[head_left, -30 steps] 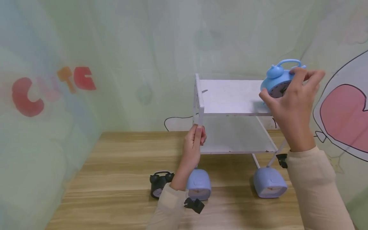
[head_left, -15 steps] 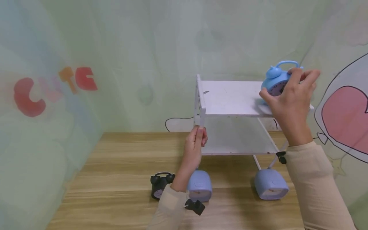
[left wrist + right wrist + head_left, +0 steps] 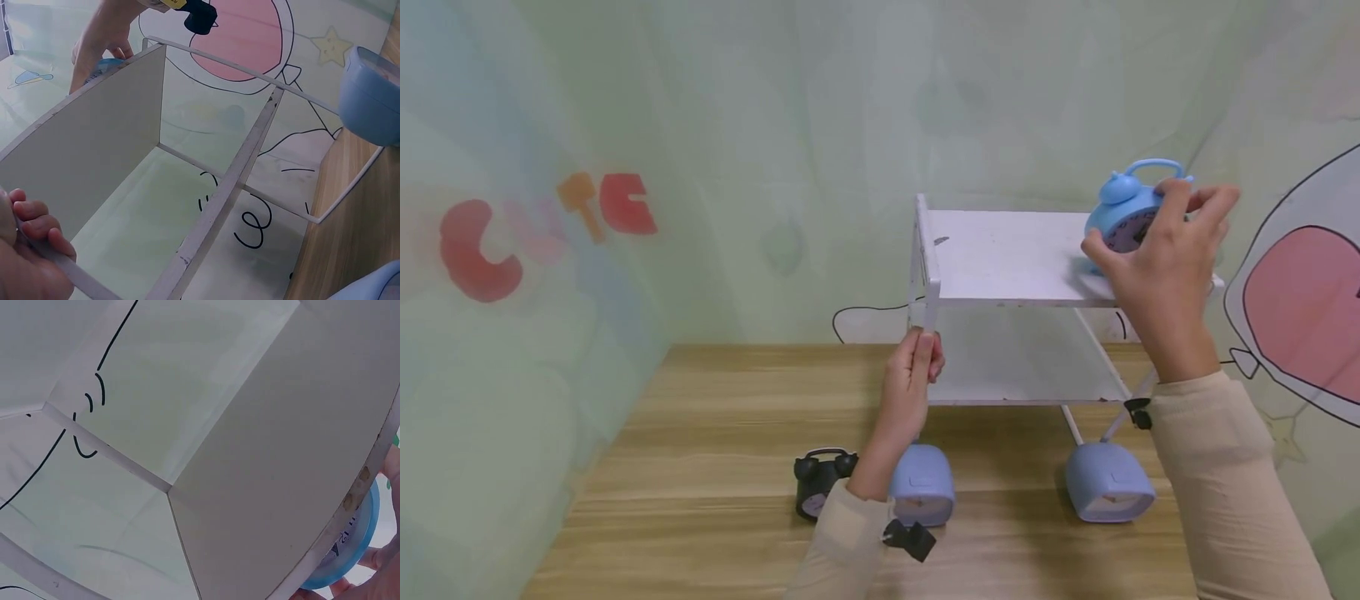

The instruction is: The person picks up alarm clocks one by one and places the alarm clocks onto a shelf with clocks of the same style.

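My right hand [image 3: 1172, 267] grips a light blue twin-bell alarm clock [image 3: 1122, 208], thumb at its left side and fingers over its right. The clock is at the right end of the top shelf of a white two-tier rack [image 3: 1000, 250]. In the right wrist view the shelf edge partly covers the blue clock [image 3: 369, 534]. My left hand [image 3: 910, 375] holds the rack's front left post, its fingers curled round the white bar, as the left wrist view also shows with the hand [image 3: 34, 256] at lower left.
A black twin-bell alarm clock [image 3: 815, 483] stands on the wooden table [image 3: 722, 433], partly behind my left forearm. Two blue-purple rounded clocks, one left [image 3: 922, 475] and one right [image 3: 1108, 483], sit by the rack's front legs. Patterned curtain walls surround the table.
The right hand and blue clock have come slightly down toward the top shelf. My left hand keeps its hold on the post. The whole view has shifted a little.
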Motion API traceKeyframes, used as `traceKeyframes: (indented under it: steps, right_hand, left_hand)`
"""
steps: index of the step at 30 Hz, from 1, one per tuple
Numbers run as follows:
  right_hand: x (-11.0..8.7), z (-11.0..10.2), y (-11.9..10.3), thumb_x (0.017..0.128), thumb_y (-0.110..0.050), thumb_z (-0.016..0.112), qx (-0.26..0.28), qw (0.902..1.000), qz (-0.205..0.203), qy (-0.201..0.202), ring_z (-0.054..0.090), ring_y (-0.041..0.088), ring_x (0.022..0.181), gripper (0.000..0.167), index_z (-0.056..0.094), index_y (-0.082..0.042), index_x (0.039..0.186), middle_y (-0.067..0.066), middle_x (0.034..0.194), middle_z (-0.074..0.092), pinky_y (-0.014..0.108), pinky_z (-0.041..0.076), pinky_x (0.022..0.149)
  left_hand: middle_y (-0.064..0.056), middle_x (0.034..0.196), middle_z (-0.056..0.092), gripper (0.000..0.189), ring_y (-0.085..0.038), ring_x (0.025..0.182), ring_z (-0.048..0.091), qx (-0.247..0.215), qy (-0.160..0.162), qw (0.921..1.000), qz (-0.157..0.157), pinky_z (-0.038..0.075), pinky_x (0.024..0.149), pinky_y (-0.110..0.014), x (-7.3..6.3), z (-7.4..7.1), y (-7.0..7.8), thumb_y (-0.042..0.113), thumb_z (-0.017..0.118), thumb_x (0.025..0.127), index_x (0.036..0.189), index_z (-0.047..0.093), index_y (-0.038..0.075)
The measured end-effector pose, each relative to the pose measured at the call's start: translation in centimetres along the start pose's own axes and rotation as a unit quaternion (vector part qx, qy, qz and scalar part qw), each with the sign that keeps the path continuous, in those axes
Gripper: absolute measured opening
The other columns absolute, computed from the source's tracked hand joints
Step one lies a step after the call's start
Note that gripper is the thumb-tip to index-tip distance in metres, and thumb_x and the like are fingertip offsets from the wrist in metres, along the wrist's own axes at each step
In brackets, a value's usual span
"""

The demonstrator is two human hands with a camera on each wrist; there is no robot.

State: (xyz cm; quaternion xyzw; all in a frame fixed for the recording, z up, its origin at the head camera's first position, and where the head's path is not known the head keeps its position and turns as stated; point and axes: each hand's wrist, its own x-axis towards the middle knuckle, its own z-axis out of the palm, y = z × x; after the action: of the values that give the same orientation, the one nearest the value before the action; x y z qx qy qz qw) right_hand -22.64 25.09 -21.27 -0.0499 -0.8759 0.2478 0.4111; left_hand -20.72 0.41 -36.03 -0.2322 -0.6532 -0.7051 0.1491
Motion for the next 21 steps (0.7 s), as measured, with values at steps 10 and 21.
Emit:
traceKeyframes:
  steps: [10, 21]
  right_hand:
    - [-0.20, 0.10, 0.21, 0.087, -0.036, 0.069, -0.006, 0.9999, 0.000, -0.014, 0.031, 0.044, 0.128, 0.069, 0.039, -0.001, 0.139, 0.019, 0.138, 0.022, 0.062, 0.044, 0.095]
    - [-0.46, 0.11, 0.10, 0.089, -0.040, 0.066, -0.029, 0.9995, -0.001, -0.014, 0.034, 0.046, 0.126, 0.069, 0.038, -0.004, 0.140, 0.020, 0.139, 0.022, 0.067, 0.045, 0.089]
  left_hand:
    - [-0.013, 0.073, 0.044, 0.032, -0.019, 0.067, 0.041, -0.004, 0.002, 1.0000, -0.004, 0.035, 0.060, -0.033, 0.07, 0.02, -0.19, 0.021, 0.039, 0.109, 0.094, 0.051, -0.004]
    - [-0.007, 0.072, 0.044, 0.031, -0.017, 0.067, 0.042, -0.008, 0.007, 0.9999, -0.006, 0.037, 0.060, -0.033, 0.04, -0.01, -0.22, 0.020, 0.038, 0.109, 0.093, 0.050, -0.002]
